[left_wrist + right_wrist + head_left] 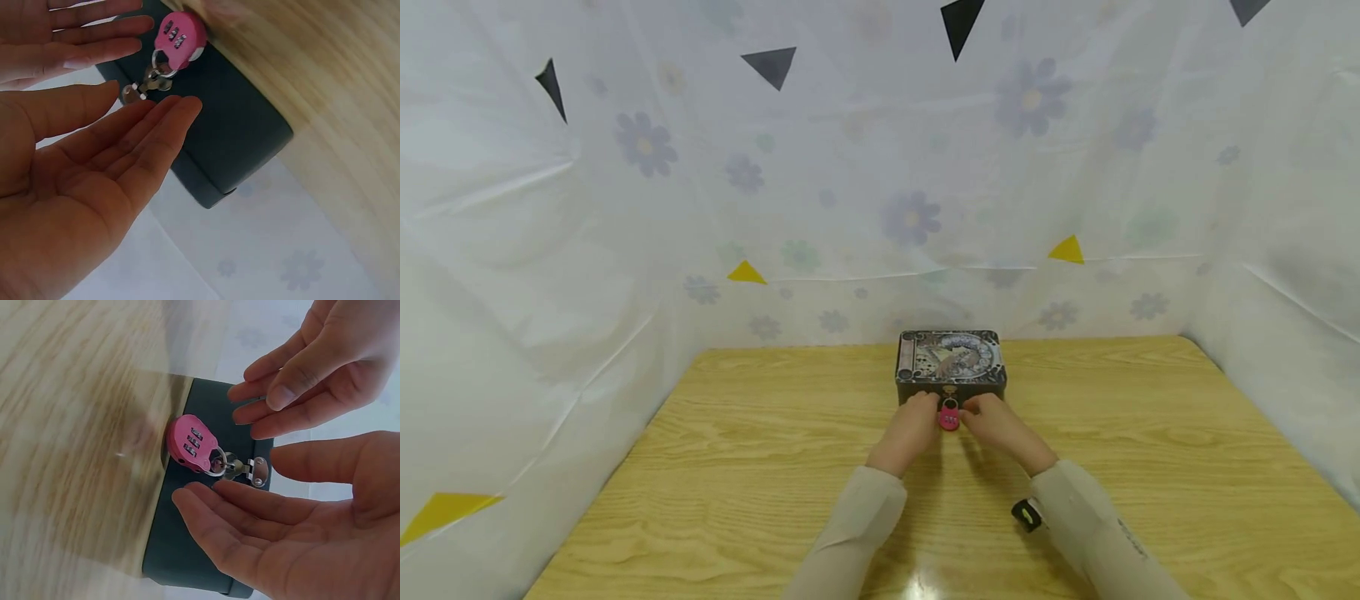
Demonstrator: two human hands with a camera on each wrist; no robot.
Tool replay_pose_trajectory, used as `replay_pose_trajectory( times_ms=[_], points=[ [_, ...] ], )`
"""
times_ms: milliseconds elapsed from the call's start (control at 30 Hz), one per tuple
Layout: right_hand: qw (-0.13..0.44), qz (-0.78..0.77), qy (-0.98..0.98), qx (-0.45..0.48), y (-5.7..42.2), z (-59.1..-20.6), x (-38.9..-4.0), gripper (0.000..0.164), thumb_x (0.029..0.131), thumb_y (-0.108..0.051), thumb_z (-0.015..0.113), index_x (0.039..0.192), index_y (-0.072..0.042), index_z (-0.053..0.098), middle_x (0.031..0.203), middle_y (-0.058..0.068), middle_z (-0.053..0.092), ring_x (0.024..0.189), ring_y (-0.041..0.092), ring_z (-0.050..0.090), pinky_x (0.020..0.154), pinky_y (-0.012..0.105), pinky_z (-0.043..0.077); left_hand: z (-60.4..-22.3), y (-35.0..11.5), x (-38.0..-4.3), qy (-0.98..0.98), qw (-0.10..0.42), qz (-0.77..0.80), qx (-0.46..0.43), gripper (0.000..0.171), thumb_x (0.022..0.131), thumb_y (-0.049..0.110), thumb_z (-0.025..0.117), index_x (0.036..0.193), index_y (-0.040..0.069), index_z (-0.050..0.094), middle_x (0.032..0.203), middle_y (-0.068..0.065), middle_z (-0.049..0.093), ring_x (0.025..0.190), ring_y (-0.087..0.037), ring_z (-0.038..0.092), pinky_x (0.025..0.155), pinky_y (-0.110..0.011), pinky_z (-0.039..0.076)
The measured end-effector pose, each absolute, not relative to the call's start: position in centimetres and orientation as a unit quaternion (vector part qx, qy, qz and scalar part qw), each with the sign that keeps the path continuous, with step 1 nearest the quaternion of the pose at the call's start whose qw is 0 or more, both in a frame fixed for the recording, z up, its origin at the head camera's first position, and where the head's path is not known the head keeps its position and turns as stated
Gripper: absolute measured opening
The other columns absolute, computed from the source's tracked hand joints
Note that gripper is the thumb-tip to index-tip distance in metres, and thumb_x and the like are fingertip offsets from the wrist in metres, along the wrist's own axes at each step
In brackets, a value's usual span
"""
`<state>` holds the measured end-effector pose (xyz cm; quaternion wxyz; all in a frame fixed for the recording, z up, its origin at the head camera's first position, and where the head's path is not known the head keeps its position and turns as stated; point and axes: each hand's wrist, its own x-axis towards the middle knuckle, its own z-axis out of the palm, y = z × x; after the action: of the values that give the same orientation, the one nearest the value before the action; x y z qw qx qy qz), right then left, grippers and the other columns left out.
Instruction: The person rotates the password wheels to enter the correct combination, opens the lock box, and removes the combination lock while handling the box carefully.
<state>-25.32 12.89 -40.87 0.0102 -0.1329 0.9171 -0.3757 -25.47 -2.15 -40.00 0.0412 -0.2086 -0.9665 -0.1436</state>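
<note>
A dark tin box (pixel 942 360) with a printed lid stands at the back of the table. From the metal clasp (pixel 259 472) on its front hangs a pink combination padlock (pixel 192 442) with three number dials. Its shackle passes through the clasp and looks closed. My left hand (pixel 913 429) is just left of the padlock, fingers extended and holding nothing. On the other side, my right hand (pixel 1000 427) has its fingers extended near the clasp, also holding nothing. Whether any fingertip touches the box is hard to tell.
The wood-grain table (pixel 760 450) extends to both sides and in front of the box. Behind it hangs a white flower-print sheet (pixel 842 192), with similar sheeting at both sides. A small black object (pixel 1026 515) shows beside the right sleeve.
</note>
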Motion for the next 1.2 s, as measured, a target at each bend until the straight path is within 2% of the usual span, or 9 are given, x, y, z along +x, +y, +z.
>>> replay_pose_trajectory(
  times_ms=[133, 267, 367, 433, 600, 833, 1200],
  points=[
    [0.008, -0.389, 0.911, -0.137, 12.9, -41.4, -25.7, 0.022, 0.089, -0.001, 0.054, 0.094, 0.017, 0.064, 0.084, 0.023, 0.066, 0.078, 0.030, 0.062, 0.071, 0.041, 0.052, -40.6, -2.2, -25.7, -0.966, 0.024, -0.156, -0.206, 0.011, 0.090, -0.001, 0.059, 0.100, -0.004, 0.064, 0.091, -0.016, 0.062, 0.090, -0.029, 0.062, 0.080, -0.037, 0.053],
    [0.011, -0.415, 0.902, -0.119, 13.0, -41.8, -25.9, 0.019, 0.088, 0.000, 0.051, 0.080, 0.012, 0.064, 0.062, 0.004, 0.052, 0.059, 0.015, 0.049, 0.056, 0.030, 0.044, -41.2, -2.0, -26.0, -0.960, 0.006, -0.182, -0.212, 0.010, 0.088, -0.004, 0.058, 0.097, -0.004, 0.063, 0.090, -0.015, 0.062, 0.090, -0.029, 0.062, 0.082, -0.037, 0.052],
    [0.014, -0.435, 0.895, -0.101, 13.1, -41.8, -26.0, 0.021, 0.087, 0.000, 0.049, 0.073, 0.010, 0.061, 0.058, -0.001, 0.047, 0.055, 0.012, 0.045, 0.053, 0.028, 0.041, -41.2, -1.6, -26.2, -0.957, -0.005, -0.194, -0.215, 0.009, 0.083, -0.007, 0.060, 0.091, -0.002, 0.062, 0.087, -0.014, 0.063, 0.087, -0.027, 0.062, 0.079, -0.035, 0.052],
    [0.017, -0.441, 0.892, -0.093, 13.1, -42.0, -26.0, 0.021, 0.086, 0.001, 0.048, 0.069, 0.008, 0.058, 0.057, -0.001, 0.046, 0.054, 0.012, 0.045, 0.053, 0.027, 0.040, -41.4, -1.4, -26.2, -0.956, -0.006, -0.200, -0.212, 0.009, 0.080, -0.008, 0.062, 0.085, 0.000, 0.061, 0.085, -0.013, 0.063, 0.083, -0.025, 0.063, 0.075, -0.034, 0.052],
    [0.024, -0.449, 0.890, -0.072, 12.9, -42.5, -26.2, 0.020, 0.083, 0.001, 0.048, 0.070, 0.009, 0.061, 0.060, 0.001, 0.050, 0.058, 0.014, 0.047, 0.055, 0.026, 0.041, -42.1, -1.2, -26.5, -0.957, 0.000, -0.216, -0.192, 0.010, 0.080, -0.007, 0.063, 0.079, 0.002, 0.059, 0.079, -0.011, 0.064, 0.075, -0.021, 0.063, 0.066, -0.031, 0.052],
    [0.024, -0.465, 0.883, -0.057, 12.5, -42.4, -26.5, 0.025, 0.080, 0.000, 0.049, 0.088, 0.016, 0.067, 0.074, 0.015, 0.065, 0.065, 0.016, 0.056, 0.060, 0.026, 0.047, -42.3, -1.0, -26.7, -0.958, 0.002, -0.229, -0.171, 0.011, 0.081, -0.005, 0.064, 0.075, 0.002, 0.060, 0.076, -0.012, 0.065, 0.069, -0.018, 0.060, 0.059, -0.033, 0.050],
    [0.022, -0.453, 0.889, -0.058, 12.4, -42.3, -26.8, 0.024, 0.082, 0.001, 0.050, 0.091, 0.016, 0.067, 0.082, 0.019, 0.066, 0.073, 0.021, 0.058, 0.063, 0.027, 0.048, -42.1, -1.0, -27.3, -0.955, -0.040, -0.259, -0.137, 0.009, 0.089, -0.002, 0.057, 0.083, -0.001, 0.063, 0.079, -0.014, 0.065, 0.064, -0.017, 0.054, 0.055, -0.032, 0.045]
  ],
)
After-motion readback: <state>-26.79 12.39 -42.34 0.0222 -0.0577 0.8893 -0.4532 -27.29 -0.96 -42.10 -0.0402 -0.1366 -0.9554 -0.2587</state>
